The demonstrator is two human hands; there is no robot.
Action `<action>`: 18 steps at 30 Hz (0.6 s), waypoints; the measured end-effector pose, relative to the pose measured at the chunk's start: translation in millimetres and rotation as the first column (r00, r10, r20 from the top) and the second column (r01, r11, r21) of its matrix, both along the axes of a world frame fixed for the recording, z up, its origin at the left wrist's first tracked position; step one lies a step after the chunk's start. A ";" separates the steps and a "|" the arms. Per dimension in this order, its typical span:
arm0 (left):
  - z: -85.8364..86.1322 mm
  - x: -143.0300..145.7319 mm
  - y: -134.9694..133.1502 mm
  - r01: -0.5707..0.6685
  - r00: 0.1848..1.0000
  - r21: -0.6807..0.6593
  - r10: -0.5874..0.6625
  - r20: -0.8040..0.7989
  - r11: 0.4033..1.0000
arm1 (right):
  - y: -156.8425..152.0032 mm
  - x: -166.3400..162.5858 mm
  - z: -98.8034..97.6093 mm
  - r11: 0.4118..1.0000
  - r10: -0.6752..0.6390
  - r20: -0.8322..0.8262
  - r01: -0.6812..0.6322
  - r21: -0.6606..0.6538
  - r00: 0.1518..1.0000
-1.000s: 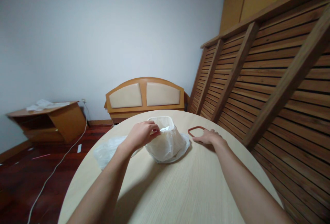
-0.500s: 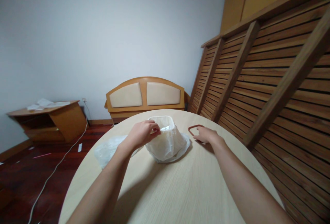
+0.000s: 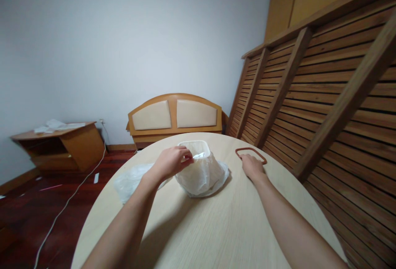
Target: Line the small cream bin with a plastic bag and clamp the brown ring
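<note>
A small white bin [image 3: 198, 170] lined with a thin white plastic bag stands near the far side of the round pale wooden table [image 3: 216, 227]. My left hand [image 3: 171, 161] is closed, pinching the bag at the bin's near-left rim. My right hand [image 3: 252, 166] rests on the table to the bin's right, its fingers touching the near edge of a reddish-brown ring [image 3: 251, 154] that lies flat. The right fingers are curled down, and I cannot see whether they grip the ring.
Another crumpled plastic bag [image 3: 130, 180] lies on the table left of the bin. A slatted wooden bed frame [image 3: 324, 95] leans along the right. Beyond the table are a padded headboard [image 3: 175, 116], a low wooden cabinet [image 3: 62, 145] and a white cable [image 3: 68, 203] on the floor.
The ring has shifted to the right, away from the bin, and my right hand moved with it. My left hand has kept its pinch on the bag.
</note>
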State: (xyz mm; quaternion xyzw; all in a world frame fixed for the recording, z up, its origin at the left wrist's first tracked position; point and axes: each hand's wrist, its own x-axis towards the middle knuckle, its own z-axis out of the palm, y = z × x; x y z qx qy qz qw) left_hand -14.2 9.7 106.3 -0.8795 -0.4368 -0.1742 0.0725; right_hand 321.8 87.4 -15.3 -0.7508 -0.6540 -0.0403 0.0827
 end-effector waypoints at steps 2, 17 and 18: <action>-1.3 -0.1 0.7 -0.003 1.000 0.004 0.003 0.000 1.000 | 2.3 6.3 -6.4 0.999 -0.030 0.004 0.030 0.027 1.000; -5.9 0.6 4.3 0.118 0.989 0.004 -0.117 0.092 0.993 | 3.0 -13.0 27.5 0.954 0.139 -0.181 -0.082 0.289 0.974; -6.5 0.4 4.6 0.126 0.988 0.013 -0.126 0.094 0.992 | 2.0 -20.1 39.3 0.934 0.215 -0.188 -0.146 0.327 0.958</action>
